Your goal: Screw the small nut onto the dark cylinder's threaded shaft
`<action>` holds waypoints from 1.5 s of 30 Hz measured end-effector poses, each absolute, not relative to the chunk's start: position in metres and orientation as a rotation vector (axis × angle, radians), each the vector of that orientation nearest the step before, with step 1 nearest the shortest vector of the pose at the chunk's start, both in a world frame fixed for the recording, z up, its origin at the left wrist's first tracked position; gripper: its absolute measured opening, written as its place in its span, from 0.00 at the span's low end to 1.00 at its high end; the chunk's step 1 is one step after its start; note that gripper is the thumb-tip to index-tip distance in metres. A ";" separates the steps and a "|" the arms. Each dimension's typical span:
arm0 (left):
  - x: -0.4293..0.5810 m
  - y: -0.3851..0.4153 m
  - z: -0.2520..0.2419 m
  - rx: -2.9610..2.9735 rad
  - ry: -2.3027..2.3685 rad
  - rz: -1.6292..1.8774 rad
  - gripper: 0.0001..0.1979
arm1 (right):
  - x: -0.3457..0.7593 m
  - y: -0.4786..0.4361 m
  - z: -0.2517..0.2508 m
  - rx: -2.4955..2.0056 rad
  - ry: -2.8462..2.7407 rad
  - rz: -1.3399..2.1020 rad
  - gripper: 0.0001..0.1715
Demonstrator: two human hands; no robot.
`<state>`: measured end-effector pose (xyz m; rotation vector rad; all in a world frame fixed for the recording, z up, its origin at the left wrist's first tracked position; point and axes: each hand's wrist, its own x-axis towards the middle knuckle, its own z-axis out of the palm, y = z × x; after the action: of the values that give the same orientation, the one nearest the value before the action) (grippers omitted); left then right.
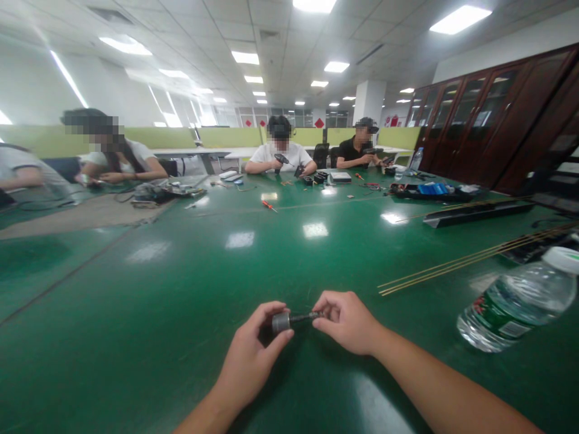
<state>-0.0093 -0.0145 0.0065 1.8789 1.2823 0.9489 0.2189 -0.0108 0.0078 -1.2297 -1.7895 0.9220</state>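
Just above the green tabletop (194,301), both hands are on one small part, a grey metal cylinder with a dark thin shaft (281,322). The thumb and fingers of my left hand (253,346) are closed around the thick cylinder end. On the right, my right hand (346,322) pinches the far tip of the shaft between thumb and fingers. The shaft lies nearly level between the two hands. Fingers cover the tip, so its shape is hard to make out.
A water bottle (515,304) is close on my right. Long thin brass-coloured rods (434,274) and a black channel (479,212) lie beyond it. A red screwdriver (268,205) lies mid-table. Several people sit across the table, among tools, wires and a black tray (429,191).
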 end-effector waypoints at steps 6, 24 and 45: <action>-0.008 -0.014 0.008 1.887 1.285 0.952 0.16 | 0.220 -0.010 0.007 -1.236 -1.783 0.916 0.03; -0.010 -0.015 0.006 1.900 1.312 0.924 0.14 | 0.221 -0.010 0.008 -1.247 -1.753 0.938 0.04; -0.066 -0.002 0.046 0.785 1.403 1.532 0.11 | 0.228 0.005 -0.005 -1.246 -1.686 0.899 0.08</action>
<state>-0.0659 -0.0020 0.0463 0.7850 1.4033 1.5319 0.2279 0.0054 -0.0047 -1.2461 -1.6860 0.8990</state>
